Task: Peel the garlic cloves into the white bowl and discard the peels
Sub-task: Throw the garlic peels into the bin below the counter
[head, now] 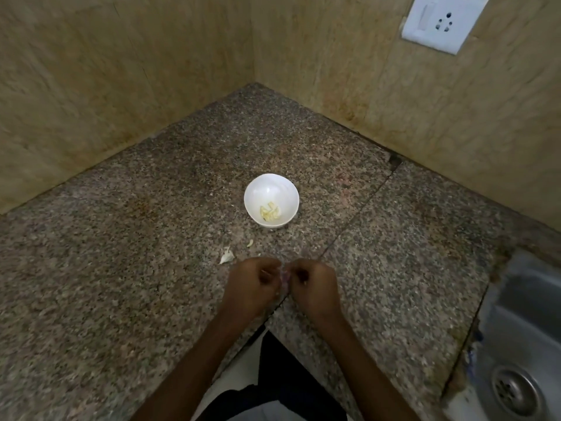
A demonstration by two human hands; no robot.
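Near the white bowl (252, 191) of pale peeled cloves (269, 211), left hand (253, 284) and right hand (314, 284) pinch a blurred clove (284, 277).

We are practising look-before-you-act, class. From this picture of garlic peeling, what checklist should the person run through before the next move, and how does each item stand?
1. The white bowl stands upright, just beyond the hands: ok.
2. The peeled cloves lie inside the bowl: ok.
3. The left hand and right hand both pinch a small pale thing; whether its skin is off is too blurred: cannot tell.
4. Scraps cleared: a pale piece and a smaller bit lie on the counter: not ok.
5. Place for peels: no bin in view: cannot tell.
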